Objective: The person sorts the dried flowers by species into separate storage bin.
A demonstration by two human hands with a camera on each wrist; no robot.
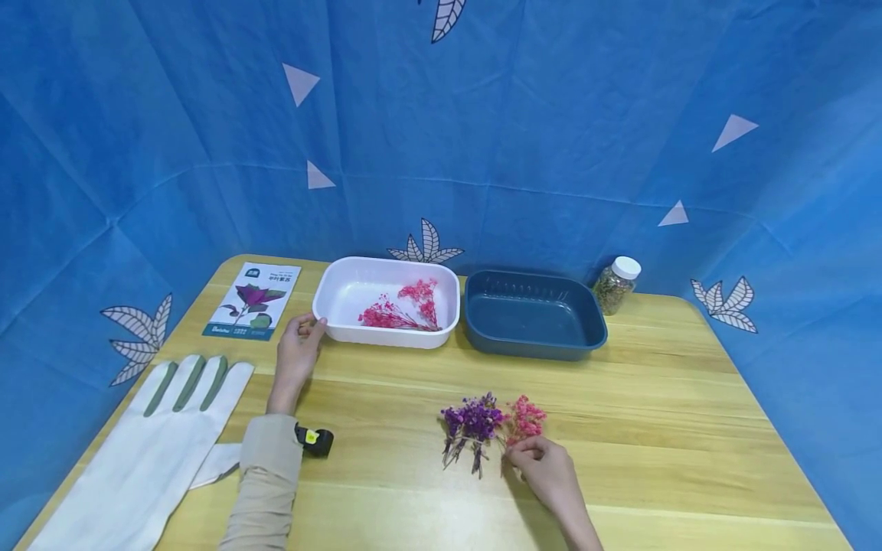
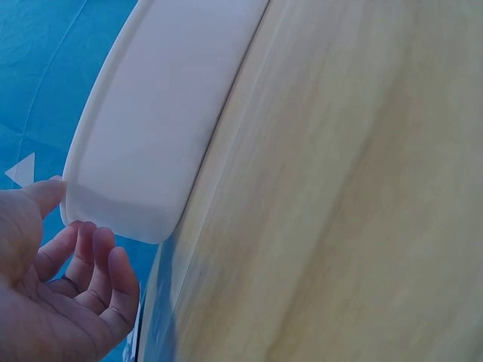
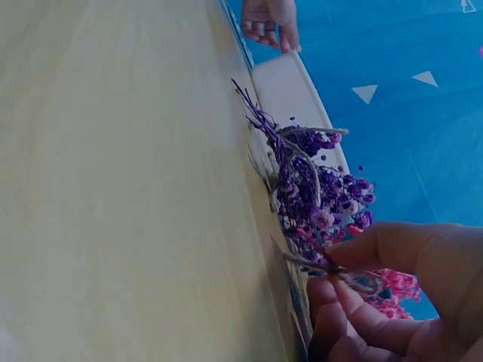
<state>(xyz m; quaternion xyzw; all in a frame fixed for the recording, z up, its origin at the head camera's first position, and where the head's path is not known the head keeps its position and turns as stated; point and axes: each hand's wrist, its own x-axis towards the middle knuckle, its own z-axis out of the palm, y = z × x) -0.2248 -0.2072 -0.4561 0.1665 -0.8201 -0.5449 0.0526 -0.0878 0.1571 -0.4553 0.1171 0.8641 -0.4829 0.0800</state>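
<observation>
My left hand grips the near left corner of a white plastic tub, thumb at the rim and curled fingertips against the end wall in the left wrist view. Inside the tub lie sprigs of pink dried flowers. On the right, my right hand pinches the stems of a small pink dried flower bunch where twine goes round them. Close to its left, bunches of purple dried flowers lie on the table, their stems tied with twine.
A dark blue tub stands right of the white one, beside a white-lidded jar. Left of the white tub lies a seed packet. White gloves cover the table's left front, near my left forearm. Blue cloth hangs behind.
</observation>
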